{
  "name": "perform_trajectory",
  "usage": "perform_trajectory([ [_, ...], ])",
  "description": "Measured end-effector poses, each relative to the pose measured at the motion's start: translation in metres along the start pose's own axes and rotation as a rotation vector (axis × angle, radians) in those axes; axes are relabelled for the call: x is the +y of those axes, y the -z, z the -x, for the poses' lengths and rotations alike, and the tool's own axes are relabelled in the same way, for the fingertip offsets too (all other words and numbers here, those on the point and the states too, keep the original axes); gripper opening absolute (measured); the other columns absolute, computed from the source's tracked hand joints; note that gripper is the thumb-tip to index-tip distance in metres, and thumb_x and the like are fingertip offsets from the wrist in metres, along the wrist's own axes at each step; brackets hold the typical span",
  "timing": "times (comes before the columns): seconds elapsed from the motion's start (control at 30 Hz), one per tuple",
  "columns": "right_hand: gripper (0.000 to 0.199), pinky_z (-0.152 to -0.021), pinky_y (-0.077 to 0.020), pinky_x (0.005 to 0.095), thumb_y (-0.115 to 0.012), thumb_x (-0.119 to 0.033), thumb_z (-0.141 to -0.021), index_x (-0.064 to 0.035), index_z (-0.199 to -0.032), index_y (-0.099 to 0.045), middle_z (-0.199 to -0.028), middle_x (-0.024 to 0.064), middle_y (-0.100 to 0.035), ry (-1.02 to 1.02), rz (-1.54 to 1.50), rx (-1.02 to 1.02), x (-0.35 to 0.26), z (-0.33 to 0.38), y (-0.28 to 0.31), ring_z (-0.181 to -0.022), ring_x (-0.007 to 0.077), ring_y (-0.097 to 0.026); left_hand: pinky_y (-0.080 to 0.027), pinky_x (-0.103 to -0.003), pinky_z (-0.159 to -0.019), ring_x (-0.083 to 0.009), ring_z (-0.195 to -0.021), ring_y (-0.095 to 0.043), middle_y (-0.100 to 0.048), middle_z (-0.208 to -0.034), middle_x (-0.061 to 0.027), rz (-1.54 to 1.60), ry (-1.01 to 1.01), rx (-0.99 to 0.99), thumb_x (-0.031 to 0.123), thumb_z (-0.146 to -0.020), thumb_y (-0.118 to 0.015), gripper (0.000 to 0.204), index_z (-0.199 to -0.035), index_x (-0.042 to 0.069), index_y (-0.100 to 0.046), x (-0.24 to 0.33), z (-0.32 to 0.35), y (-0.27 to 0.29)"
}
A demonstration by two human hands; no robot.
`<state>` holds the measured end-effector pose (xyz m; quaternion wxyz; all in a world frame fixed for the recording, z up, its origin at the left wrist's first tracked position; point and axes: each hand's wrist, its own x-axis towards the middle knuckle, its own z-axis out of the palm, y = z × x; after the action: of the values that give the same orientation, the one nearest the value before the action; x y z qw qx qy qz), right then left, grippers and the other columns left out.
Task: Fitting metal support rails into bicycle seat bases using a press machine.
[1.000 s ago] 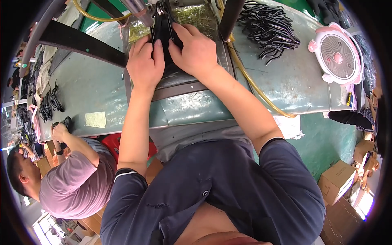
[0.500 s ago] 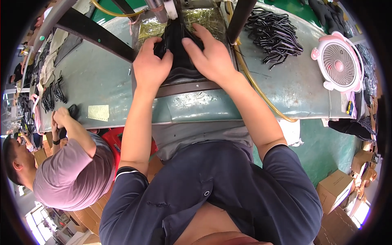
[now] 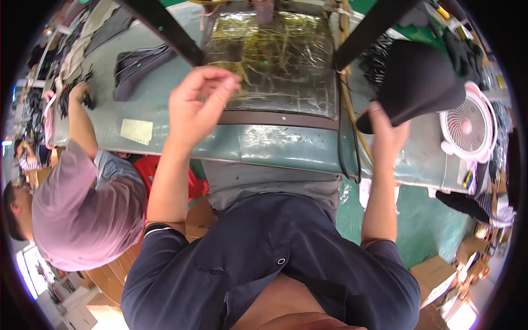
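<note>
My right hand (image 3: pixel 387 132) grips the narrow end of a black moulded saddle-shaped piece (image 3: pixel 416 82) and holds it up over the right side of the bench, in front of the pink fan (image 3: pixel 467 127). My left hand (image 3: pixel 197 102) hovers with its fingers apart and nothing in it, above the front left corner of the foil-covered press plate (image 3: pixel 280 60). The plate lies bare, with no black piece on it.
Two black machine arms (image 3: pixel 159 25) slant over the green bench (image 3: pixel 275 146). A yellow hose (image 3: pixel 347 104) runs beside the plate. Another black piece (image 3: pixel 137 63) lies at the left. A person in a mauve shirt (image 3: pixel 88 209) works at the bench's left end. Cardboard boxes (image 3: pixel 440 275) sit on the floor.
Both hands were pressing a black piece on the plate. Now my right hand has lifted it away to the right, and my left hand has let go and risen off the plate.
</note>
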<state>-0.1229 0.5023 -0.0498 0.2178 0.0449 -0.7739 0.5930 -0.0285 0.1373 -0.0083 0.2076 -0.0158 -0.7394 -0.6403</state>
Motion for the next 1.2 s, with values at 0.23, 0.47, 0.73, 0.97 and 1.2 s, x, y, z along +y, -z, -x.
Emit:
perform_trajectory([
  [0.23,0.066,-0.091,-0.059,0.0317,-0.089,-0.027,-0.093,0.0176,-0.134,-0.062,-0.111,0.0138,-0.076,-0.272,-0.423,0.004,-0.012,-0.191,-0.014,-0.099,0.0197,-0.075,-0.059,-0.032,-0.089,-0.0158,-0.095,-0.075,-0.081,-0.104,-0.0074,-0.587,-0.202,0.39,0.011,-0.097,-0.079,0.015,-0.111,0.004,-0.078,-0.039,-0.062,0.15],
  [0.47,0.05,-0.095,-0.0581,0.0296,-0.082,-0.013,-0.097,0.003,-0.142,-0.069,-0.118,0.0096,-0.078,-0.073,-0.056,-0.23,-0.013,-0.057,-0.012,-0.104,0.0125,-0.072,-0.053,-0.047,-0.108,-0.0382,-0.131,-0.063,-0.066,-0.137,-0.0134,-1.66,0.126,0.083,0.034,-0.086,-0.088,0.067,-0.143,0.014,-0.06,-0.061,-0.069,0.239],
  [0.73,0.027,-0.088,-0.0609,0.0341,-0.08,-0.004,-0.092,-0.0017,-0.118,-0.076,-0.114,0.0135,-0.078,0.202,0.006,-0.436,-0.057,0.016,-0.029,-0.099,0.0241,-0.077,-0.056,-0.041,-0.082,-0.031,-0.087,-0.069,-0.067,-0.094,-0.0133,-1.232,-0.079,0.194,0.018,-0.089,-0.086,0.028,-0.103,0.002,-0.069,-0.028,0.004,0.199],
  [0.97,0.029,-0.092,-0.0625,0.0328,-0.079,-0.006,-0.097,0.0011,-0.125,-0.075,-0.128,0.0143,-0.074,0.152,-0.206,-0.712,-0.085,0.054,-0.077,-0.105,0.0217,-0.075,-0.043,-0.022,-0.075,-0.0059,-0.08,-0.049,-0.056,-0.088,0.0047,-0.46,0.031,0.505,-0.001,-0.1,-0.075,0.011,-0.093,0.002,-0.067,-0.006,0.097,0.072],
  [1.2,0.07,-0.1,-0.0568,0.05,-0.069,-0.044,-0.106,0.0156,-0.141,-0.057,-0.128,0.0365,-0.068,0.119,-0.018,-0.648,-0.095,0.064,-0.107,-0.117,0.0506,-0.069,-0.054,-0.035,-0.1,-0.0304,-0.109,-0.071,-0.073,-0.116,-0.0181,-0.197,0.053,0.166,0.012,-0.11,-0.061,0.027,-0.13,-0.004,-0.07,0.0,0.044,-0.069],
])
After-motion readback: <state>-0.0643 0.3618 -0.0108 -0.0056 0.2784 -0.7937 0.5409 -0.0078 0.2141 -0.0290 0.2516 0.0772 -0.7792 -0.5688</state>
